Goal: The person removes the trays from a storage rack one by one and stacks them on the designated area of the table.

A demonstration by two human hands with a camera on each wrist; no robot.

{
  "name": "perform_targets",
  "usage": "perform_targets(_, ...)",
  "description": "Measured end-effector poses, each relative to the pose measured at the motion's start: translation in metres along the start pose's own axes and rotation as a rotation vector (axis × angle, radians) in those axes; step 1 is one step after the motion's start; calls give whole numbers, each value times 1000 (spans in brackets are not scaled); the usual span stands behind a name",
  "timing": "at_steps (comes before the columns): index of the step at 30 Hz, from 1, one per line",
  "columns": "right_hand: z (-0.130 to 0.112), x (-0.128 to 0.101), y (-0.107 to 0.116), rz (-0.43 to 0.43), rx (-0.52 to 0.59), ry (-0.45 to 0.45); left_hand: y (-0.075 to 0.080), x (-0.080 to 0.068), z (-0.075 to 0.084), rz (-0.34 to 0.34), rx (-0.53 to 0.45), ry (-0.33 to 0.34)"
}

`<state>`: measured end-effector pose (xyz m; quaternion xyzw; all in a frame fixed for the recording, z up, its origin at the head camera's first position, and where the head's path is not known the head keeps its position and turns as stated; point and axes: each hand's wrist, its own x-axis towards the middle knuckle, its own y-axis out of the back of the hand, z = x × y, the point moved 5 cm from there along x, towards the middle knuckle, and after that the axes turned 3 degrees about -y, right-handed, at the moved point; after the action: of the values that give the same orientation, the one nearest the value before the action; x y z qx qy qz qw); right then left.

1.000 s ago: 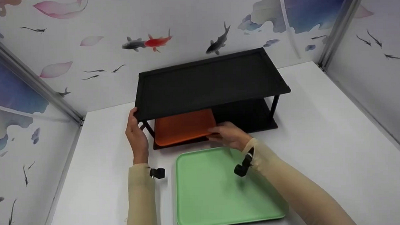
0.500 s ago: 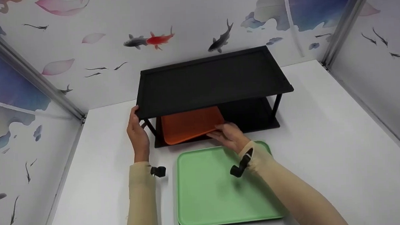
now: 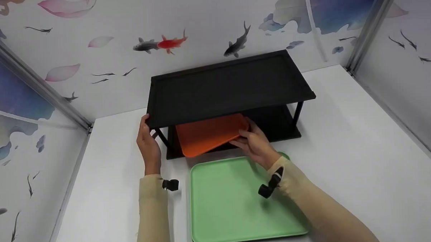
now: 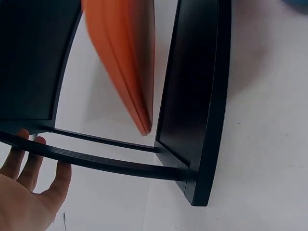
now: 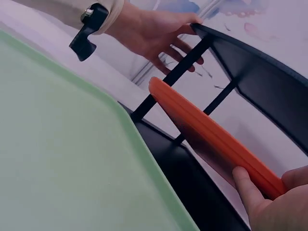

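In the head view, an orange tray [image 3: 210, 133] sits partly inside a black two-tier rack [image 3: 228, 88], between its levels. My right hand [image 3: 255, 143] pinches the tray's right front corner, thumb above and fingers below. The left wrist view shows the tray [image 4: 122, 57] raised off the lower shelf [image 4: 190, 82] and tilted. At the rack's front left corner, my left hand [image 3: 149, 146] holds the upper shelf's edge and the post [image 4: 106, 163]. Its fingertips [image 4: 40, 140] show at the post. A green tray [image 3: 240, 202] lies flat in front of the rack.
The rack stands on a white table [image 3: 352, 137] near the back wall [image 3: 204, 14], which bears painted fish. Wall panels with metal corner posts enclose the left and right sides. A small black camera [image 3: 268, 187] hangs from each wrist.
The orange tray has shifted rightward and turned, its front left corner nearer to me. My right hand has moved right with it and grips farther round the corner. My left hand stays on the rack.
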<state>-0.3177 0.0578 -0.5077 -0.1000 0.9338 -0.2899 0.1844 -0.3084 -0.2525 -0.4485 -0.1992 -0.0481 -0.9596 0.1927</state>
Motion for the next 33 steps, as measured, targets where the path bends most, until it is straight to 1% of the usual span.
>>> perform_targets(3, -5, -11, 4, -19, -34, 20, 0, 0, 0, -6, -7, 3)
perform_targets(9, -15, -33, 15, -60, -132, 104, 0, -1, -1, -7, -1, 4)
perform_targets(14, -22, -50, 28, -71, -149, 157, 0, 0, 0, -6, 2, -10)
perform_targets(20, -31, -72, 45, -57, -144, 194, -1, 0, 2, 1, -10, -21)
perform_targets(27, -38, -97, 66, 18, -142, 210, -1, 0, 2, -2, -15, -24)
perform_targets(33, -41, -117, 84, 29, -152, 237, -1, 0, 0, 0, -7, -19)
